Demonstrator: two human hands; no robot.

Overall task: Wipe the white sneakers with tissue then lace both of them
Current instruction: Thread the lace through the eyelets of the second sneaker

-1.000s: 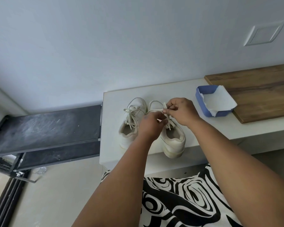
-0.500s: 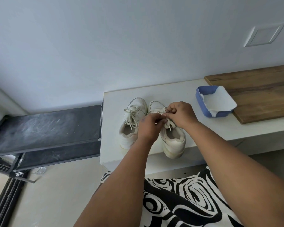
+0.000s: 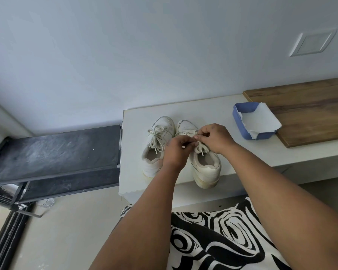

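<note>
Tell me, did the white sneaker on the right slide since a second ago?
No. The right white sneaker keeps its heel over the white ledge's front edge, beside the left white sneaker.

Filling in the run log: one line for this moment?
left hand: pinches lace | right hand: pinches lace | right white leather sneaker: being tied | left white leather sneaker: laced

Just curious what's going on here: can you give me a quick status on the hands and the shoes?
Left hand and right hand pinching the lace of the right sneaker. Left sneaker already tied. Nothing in the way.
</note>
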